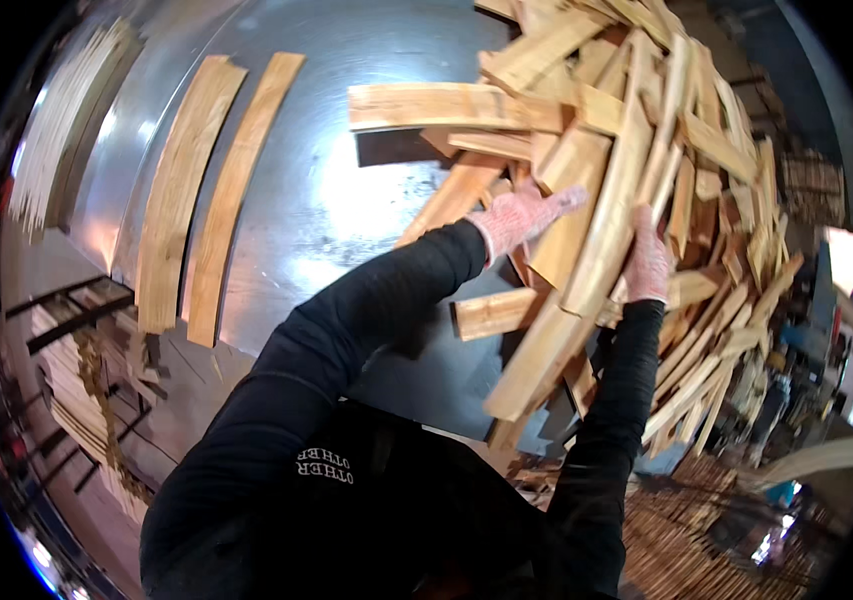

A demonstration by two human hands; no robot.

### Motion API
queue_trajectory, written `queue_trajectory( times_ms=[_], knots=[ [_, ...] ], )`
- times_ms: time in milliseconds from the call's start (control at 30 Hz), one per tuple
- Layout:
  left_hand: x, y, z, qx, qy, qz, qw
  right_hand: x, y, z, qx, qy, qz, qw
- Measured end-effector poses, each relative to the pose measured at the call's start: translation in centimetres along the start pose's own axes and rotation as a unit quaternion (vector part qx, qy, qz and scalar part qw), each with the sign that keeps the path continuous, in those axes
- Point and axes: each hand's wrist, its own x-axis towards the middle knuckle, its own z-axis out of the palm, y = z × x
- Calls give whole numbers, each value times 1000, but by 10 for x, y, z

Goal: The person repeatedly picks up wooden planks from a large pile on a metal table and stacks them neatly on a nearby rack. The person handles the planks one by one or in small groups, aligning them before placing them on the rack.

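My left hand (pixel 526 218), in a pink knit glove, reaches into a heap of wooden strips with its fingers stretched out and apart. It lies over a wide board (pixel 571 235) and grips nothing that I can see. My right hand (pixel 648 262), gloved alike, is closed at the right edge of a long pale wooden strip (pixel 601 255); some of its fingers are hidden there. That strip slants down toward my body, its near end over a second strip (pixel 531 365). A short board (pixel 494 313) sticks out of the heap below my left hand.
Two separate boards (pixel 186 190) (pixel 243 200) lie on the left of the shiny metal table (pixel 296 250). Beyond them stands a stack of thin pale strips (pixel 71 120). The heap (pixel 726 250) spills over the right side. More stacked wood (pixel 706 530) is low at the right.
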Motion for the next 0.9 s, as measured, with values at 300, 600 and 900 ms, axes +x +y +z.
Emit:
queue_trajectory(
  times_ms=[300,600,900],
  knots=[
    [-44,17,4,198,92,-21,976,-88,-97,24,360,-14,1,933],
    [-191,18,-65,10,149,0,989,-164,-196,60,273,-78,-122,951],
    [-245,-107,-179,229,309,-6,923,-143,-312,152,81,-45,-167,982]
  ],
)
